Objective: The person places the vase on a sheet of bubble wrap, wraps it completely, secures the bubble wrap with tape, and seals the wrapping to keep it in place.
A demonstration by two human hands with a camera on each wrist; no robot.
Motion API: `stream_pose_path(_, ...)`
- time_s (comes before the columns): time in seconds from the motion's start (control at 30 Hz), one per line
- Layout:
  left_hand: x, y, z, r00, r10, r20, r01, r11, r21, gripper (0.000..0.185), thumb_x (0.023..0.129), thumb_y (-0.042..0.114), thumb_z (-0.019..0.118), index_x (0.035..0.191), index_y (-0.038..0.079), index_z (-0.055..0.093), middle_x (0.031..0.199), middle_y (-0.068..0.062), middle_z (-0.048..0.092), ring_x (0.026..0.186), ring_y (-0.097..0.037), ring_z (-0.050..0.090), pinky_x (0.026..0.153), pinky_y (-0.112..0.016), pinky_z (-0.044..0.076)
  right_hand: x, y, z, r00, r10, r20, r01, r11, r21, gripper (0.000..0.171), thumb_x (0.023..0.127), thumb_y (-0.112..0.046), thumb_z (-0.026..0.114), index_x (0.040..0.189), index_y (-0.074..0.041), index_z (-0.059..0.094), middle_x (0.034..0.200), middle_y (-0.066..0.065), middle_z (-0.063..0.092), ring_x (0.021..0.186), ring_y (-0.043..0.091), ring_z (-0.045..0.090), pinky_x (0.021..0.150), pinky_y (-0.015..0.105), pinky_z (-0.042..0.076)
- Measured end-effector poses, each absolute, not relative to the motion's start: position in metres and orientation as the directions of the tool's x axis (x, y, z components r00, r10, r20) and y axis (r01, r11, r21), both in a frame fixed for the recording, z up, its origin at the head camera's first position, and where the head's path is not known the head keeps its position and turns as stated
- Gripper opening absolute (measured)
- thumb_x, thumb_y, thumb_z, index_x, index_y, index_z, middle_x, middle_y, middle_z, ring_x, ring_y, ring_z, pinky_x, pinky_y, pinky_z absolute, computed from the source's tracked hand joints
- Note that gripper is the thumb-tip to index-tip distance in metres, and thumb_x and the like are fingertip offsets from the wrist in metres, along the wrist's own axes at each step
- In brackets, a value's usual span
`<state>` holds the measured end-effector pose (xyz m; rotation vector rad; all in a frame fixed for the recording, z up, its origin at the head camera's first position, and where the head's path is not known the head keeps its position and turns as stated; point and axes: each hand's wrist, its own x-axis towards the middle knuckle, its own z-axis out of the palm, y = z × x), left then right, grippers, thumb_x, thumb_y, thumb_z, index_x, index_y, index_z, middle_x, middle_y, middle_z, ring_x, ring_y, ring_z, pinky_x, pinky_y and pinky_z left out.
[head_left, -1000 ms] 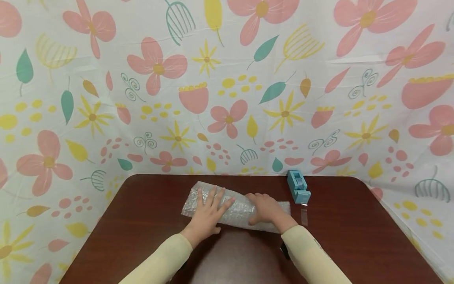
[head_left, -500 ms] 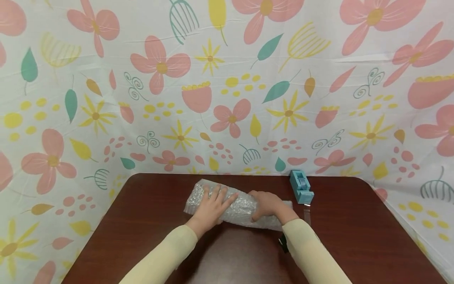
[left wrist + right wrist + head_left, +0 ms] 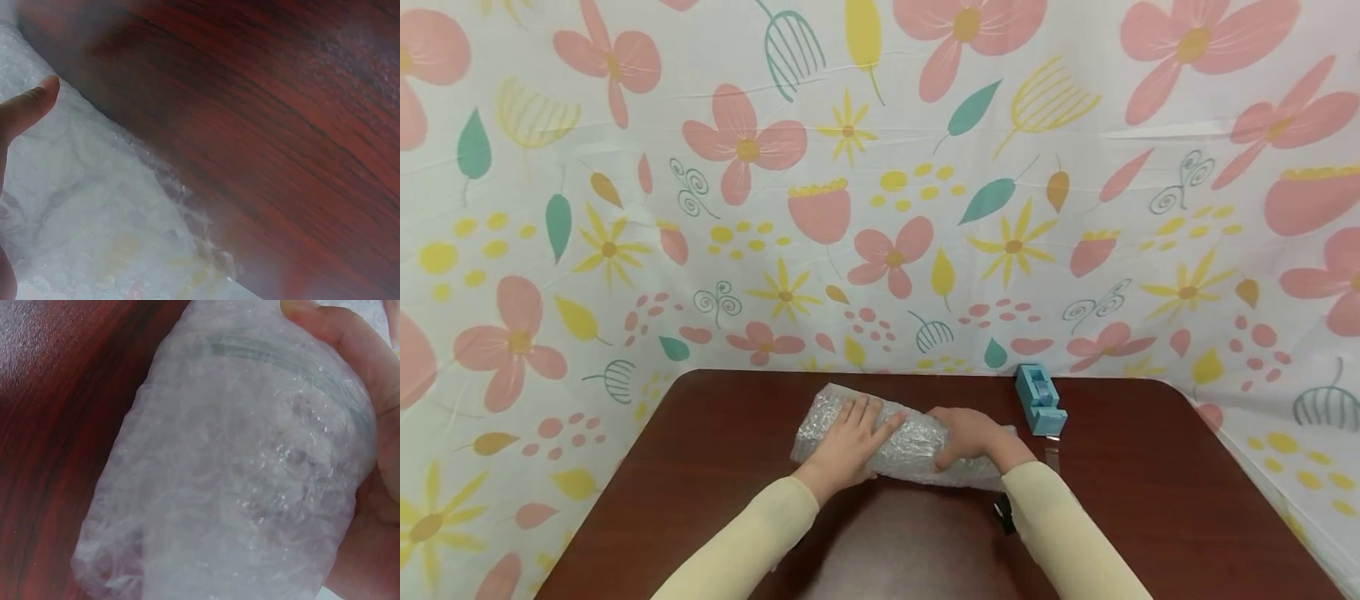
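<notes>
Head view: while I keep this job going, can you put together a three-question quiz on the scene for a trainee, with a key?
1. Short answer: what colour is the tape dispenser on the tabletop?
2. True or false: the left hand is holding the tape dispenser.
3. Multiple choice: what does the right hand grip? A) nothing; B) the bubble-wrapped bundle; C) the tape dispenser.

Key:
1. Light blue.
2. False: the left hand rests on the bubble-wrapped bundle.
3. B.
</notes>
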<state>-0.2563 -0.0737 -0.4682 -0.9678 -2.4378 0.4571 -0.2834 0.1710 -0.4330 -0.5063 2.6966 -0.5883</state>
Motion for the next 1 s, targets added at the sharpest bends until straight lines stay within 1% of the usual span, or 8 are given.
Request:
stream_pose_path(0.17, -0.253, -0.073, -0.467, -0.611, 0.727, 0.313, 0.569, 0.678, -0.465, 0.107, 0.066, 0.068, 0.086, 0.153, 0.026, 0.04, 0.139, -0.014, 0.055, 0.129, -0.035, 0.059, 0.11, -0.044, 0.051, -0.282, 0.175, -0.433, -0.865, -0.417, -0.28, -0.246, 0.838, -0.487, 0.07, 0.064, -0.019, 0.091, 0.129, -0.014, 0.065, 0.122, 0.003, 0.07, 0.104, 0.02, 0.061, 0.098, 0.051, 0.054)
stream_pose_path(0.23, -0.251, -0.074, -0.465, -0.611, 0.733, 0.3, 0.572, 0.671, -0.472, 0.107, 0.066, 0.071, 0.084, 0.153, 0.027, 0.04, 0.138, -0.013, 0.055, 0.127, -0.033, 0.06, 0.108, -0.042, 0.051, -0.281, 0.176, -0.433, -0.855, -0.427, -0.296, -0.238, 0.829, -0.506, 0.07, 0.064, -0.018, 0.09, 0.129, -0.015, 0.065, 0.121, 0.002, 0.069, 0.102, 0.019, 0.06, 0.097, 0.05, 0.054)
stream_pose_path(0.37, -0.245, -0.076, -0.459, -0.625, 0.74, 0.248, 0.577, 0.652, -0.493, 0.105, 0.07, 0.077, 0.077, 0.155, 0.026, 0.039, 0.139, -0.012, 0.055, 0.127, -0.031, 0.06, 0.108, -0.039, 0.051, -0.279, 0.177, -0.432, -0.832, -0.449, -0.326, -0.231, 0.815, -0.531, 0.071, 0.063, -0.016, 0.089, 0.129, -0.016, 0.065, 0.123, 0.001, 0.068, 0.103, 0.018, 0.059, 0.096, 0.048, 0.053)
stream_pose_path(0.5, -0.237, -0.077, -0.455, -0.623, 0.751, 0.219, 0.588, 0.635, -0.501, 0.104, 0.074, 0.08, 0.071, 0.156, 0.026, 0.037, 0.139, -0.012, 0.056, 0.126, -0.029, 0.061, 0.108, -0.038, 0.051, -0.274, 0.177, -0.429, -0.811, -0.474, -0.343, -0.243, 0.806, -0.54, 0.073, 0.063, -0.016, 0.089, 0.131, -0.015, 0.064, 0.125, 0.0, 0.067, 0.105, 0.018, 0.058, 0.097, 0.048, 0.053)
stream_pose_path(0.6, -0.229, -0.078, -0.455, -0.619, 0.754, 0.22, 0.601, 0.634, -0.486, 0.103, 0.075, 0.08, 0.07, 0.156, 0.026, 0.037, 0.139, -0.013, 0.057, 0.126, -0.03, 0.062, 0.108, -0.039, 0.051, -0.266, 0.178, -0.429, -0.798, -0.501, -0.337, -0.259, 0.788, -0.558, 0.071, 0.062, -0.015, 0.088, 0.129, -0.015, 0.065, 0.12, 0.0, 0.068, 0.102, 0.018, 0.058, 0.094, 0.047, 0.053)
stream_pose_path(0.73, -0.217, -0.08, -0.456, -0.632, 0.749, 0.201, 0.626, 0.645, -0.437, 0.102, 0.076, 0.079, 0.069, 0.156, 0.026, 0.035, 0.142, -0.013, 0.056, 0.128, -0.032, 0.061, 0.109, -0.041, 0.051, -0.258, 0.179, -0.429, -0.776, -0.531, -0.34, -0.272, 0.768, -0.58, 0.068, 0.06, -0.015, 0.087, 0.124, -0.017, 0.066, 0.113, -0.002, 0.068, 0.097, 0.017, 0.058, 0.09, 0.046, 0.054)
stream_pose_path(1.0, -0.204, -0.08, -0.452, -0.661, 0.734, 0.159, 0.632, 0.658, -0.409, 0.1, 0.079, 0.079, 0.067, 0.158, 0.027, 0.034, 0.145, -0.013, 0.053, 0.132, -0.031, 0.059, 0.11, -0.04, 0.05, -0.25, 0.179, -0.429, -0.752, -0.555, -0.356, -0.277, 0.756, -0.594, 0.067, 0.062, -0.014, 0.086, 0.126, -0.017, 0.066, 0.115, -0.003, 0.068, 0.098, 0.016, 0.058, 0.092, 0.044, 0.053)
